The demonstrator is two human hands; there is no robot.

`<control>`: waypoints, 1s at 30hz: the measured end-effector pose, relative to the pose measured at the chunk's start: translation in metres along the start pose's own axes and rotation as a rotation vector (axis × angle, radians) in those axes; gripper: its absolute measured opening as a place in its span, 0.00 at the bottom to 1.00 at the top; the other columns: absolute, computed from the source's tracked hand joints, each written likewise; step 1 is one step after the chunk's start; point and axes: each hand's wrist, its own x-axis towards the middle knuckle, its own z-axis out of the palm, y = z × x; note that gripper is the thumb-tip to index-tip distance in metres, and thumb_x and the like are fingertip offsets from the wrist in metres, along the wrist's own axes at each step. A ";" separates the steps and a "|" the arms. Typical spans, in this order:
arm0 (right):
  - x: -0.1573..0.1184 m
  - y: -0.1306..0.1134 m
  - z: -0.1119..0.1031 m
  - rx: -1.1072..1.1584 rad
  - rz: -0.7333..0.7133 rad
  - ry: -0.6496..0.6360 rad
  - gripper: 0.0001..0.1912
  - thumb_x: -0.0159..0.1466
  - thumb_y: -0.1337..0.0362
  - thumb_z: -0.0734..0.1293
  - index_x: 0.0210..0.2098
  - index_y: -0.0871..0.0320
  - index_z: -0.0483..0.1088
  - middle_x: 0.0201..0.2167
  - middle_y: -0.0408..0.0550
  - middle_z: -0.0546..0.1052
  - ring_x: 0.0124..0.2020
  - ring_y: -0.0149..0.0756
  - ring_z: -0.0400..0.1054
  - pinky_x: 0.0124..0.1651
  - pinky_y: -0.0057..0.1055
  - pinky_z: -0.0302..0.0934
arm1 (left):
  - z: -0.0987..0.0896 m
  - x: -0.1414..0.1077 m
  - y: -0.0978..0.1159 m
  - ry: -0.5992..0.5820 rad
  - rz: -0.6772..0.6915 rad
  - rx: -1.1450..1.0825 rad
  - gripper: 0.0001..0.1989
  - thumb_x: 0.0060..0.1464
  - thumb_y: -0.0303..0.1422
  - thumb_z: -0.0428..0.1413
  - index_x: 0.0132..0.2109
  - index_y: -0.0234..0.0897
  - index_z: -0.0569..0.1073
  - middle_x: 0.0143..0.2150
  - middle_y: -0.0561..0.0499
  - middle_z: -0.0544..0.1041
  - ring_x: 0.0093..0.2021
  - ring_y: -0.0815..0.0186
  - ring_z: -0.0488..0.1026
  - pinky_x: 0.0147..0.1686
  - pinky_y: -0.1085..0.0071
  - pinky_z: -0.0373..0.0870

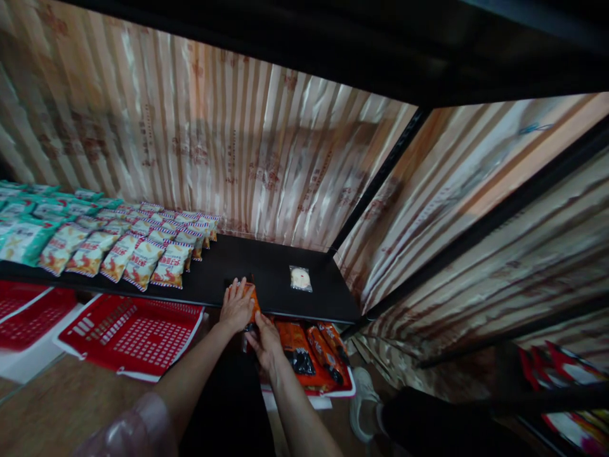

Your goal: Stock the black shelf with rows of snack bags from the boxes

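An orange snack packet (252, 301) is between my two hands at the shelf's front edge. My left hand (236, 306) rests over its left side, with the fingers stretched across the top and the thumb hidden. At its lower right, my right hand (266, 339) grips the packet with thumb and fingers. Much of the packet is covered by the hands. Below the shelf, to the right of my hands, a red basket (351, 384) holds several similar orange and black packets (295, 349).
On the black shelf (257, 260), a small clear packet (301, 278) lies to the right. Rows of white snack bags (145, 261) and green bags (26, 241) stand left. A red basket (137, 333) sits below. Another person's shoe (364, 403) is at lower right, near a black post (380, 174).
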 end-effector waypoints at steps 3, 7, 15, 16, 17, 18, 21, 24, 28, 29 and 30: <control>0.001 0.001 -0.001 -0.010 0.016 0.038 0.15 0.48 0.62 0.73 0.34 0.55 0.69 0.23 0.38 0.72 0.20 0.24 0.63 0.31 0.27 0.65 | 0.008 -0.004 -0.001 0.174 0.032 -0.051 0.22 0.57 0.32 0.43 0.58 0.38 0.64 0.67 0.44 0.48 0.66 0.53 0.41 0.60 0.53 0.48; 0.000 0.007 0.001 -0.020 -0.018 0.092 0.13 0.49 0.64 0.72 0.33 0.55 0.69 0.19 0.36 0.69 0.17 0.23 0.59 0.29 0.26 0.65 | 0.011 -0.013 0.001 0.359 -0.077 -0.054 0.23 0.55 0.34 0.47 0.57 0.31 0.63 0.60 0.37 0.58 0.61 0.52 0.53 0.55 0.55 0.58; -0.005 0.016 0.012 -0.012 -0.078 0.082 0.09 0.49 0.69 0.69 0.32 0.54 0.70 0.24 0.38 0.73 0.18 0.23 0.62 0.26 0.23 0.62 | -0.001 -0.015 0.001 0.080 -0.108 0.041 0.25 0.59 0.33 0.40 0.62 0.30 0.55 0.65 0.40 0.53 0.65 0.56 0.46 0.61 0.59 0.48; -0.004 0.016 0.012 -0.021 -0.063 0.087 0.10 0.50 0.68 0.69 0.33 0.54 0.69 0.24 0.38 0.73 0.18 0.22 0.61 0.26 0.23 0.62 | -0.001 -0.015 0.001 0.054 -0.104 0.038 0.25 0.59 0.32 0.39 0.63 0.31 0.54 0.66 0.41 0.51 0.66 0.57 0.44 0.61 0.59 0.47; -0.003 0.016 0.011 -0.031 -0.048 0.087 0.10 0.50 0.68 0.69 0.33 0.54 0.69 0.23 0.37 0.72 0.17 0.22 0.61 0.25 0.23 0.62 | -0.001 -0.014 0.000 0.034 -0.098 0.034 0.25 0.59 0.32 0.38 0.63 0.32 0.53 0.66 0.42 0.49 0.66 0.57 0.42 0.61 0.59 0.46; -0.001 0.015 0.010 -0.038 -0.034 0.079 0.10 0.50 0.67 0.69 0.34 0.54 0.69 0.23 0.37 0.72 0.16 0.22 0.60 0.25 0.24 0.62 | -0.001 -0.014 0.000 0.018 -0.092 0.030 0.25 0.59 0.32 0.37 0.63 0.33 0.53 0.67 0.43 0.47 0.66 0.58 0.41 0.61 0.58 0.45; 0.003 0.015 0.006 -0.032 -0.026 0.047 0.08 0.51 0.65 0.69 0.32 0.55 0.68 0.21 0.38 0.72 0.17 0.24 0.62 0.25 0.25 0.63 | -0.002 -0.016 0.002 -0.021 -0.073 0.024 0.26 0.59 0.33 0.36 0.64 0.32 0.51 0.67 0.43 0.45 0.66 0.58 0.39 0.61 0.57 0.43; 0.004 0.017 0.002 -0.015 -0.034 0.055 0.08 0.50 0.65 0.70 0.30 0.56 0.68 0.21 0.39 0.72 0.18 0.25 0.63 0.24 0.24 0.62 | -0.004 -0.019 0.006 -0.026 -0.064 0.036 0.28 0.59 0.37 0.37 0.64 0.29 0.50 0.67 0.41 0.43 0.66 0.56 0.38 0.62 0.56 0.42; 0.003 0.018 0.000 0.008 -0.028 0.045 0.09 0.47 0.67 0.71 0.28 0.57 0.68 0.20 0.39 0.72 0.19 0.25 0.64 0.24 0.22 0.61 | -0.004 -0.021 0.010 -0.007 -0.067 0.077 0.30 0.58 0.40 0.39 0.64 0.29 0.49 0.67 0.40 0.43 0.66 0.54 0.37 0.62 0.57 0.40; 0.002 0.018 0.000 0.017 -0.023 0.044 0.10 0.47 0.67 0.71 0.28 0.57 0.68 0.20 0.39 0.72 0.19 0.25 0.64 0.25 0.22 0.62 | -0.004 -0.021 0.010 -0.005 -0.064 0.085 0.30 0.58 0.39 0.39 0.64 0.29 0.50 0.67 0.40 0.43 0.66 0.54 0.37 0.62 0.57 0.40; 0.002 0.018 0.000 0.025 -0.018 0.045 0.10 0.46 0.67 0.71 0.28 0.57 0.68 0.20 0.39 0.72 0.19 0.25 0.64 0.25 0.22 0.62 | -0.004 -0.021 0.010 -0.007 -0.060 0.092 0.30 0.58 0.40 0.40 0.64 0.29 0.50 0.67 0.40 0.43 0.66 0.54 0.37 0.62 0.57 0.40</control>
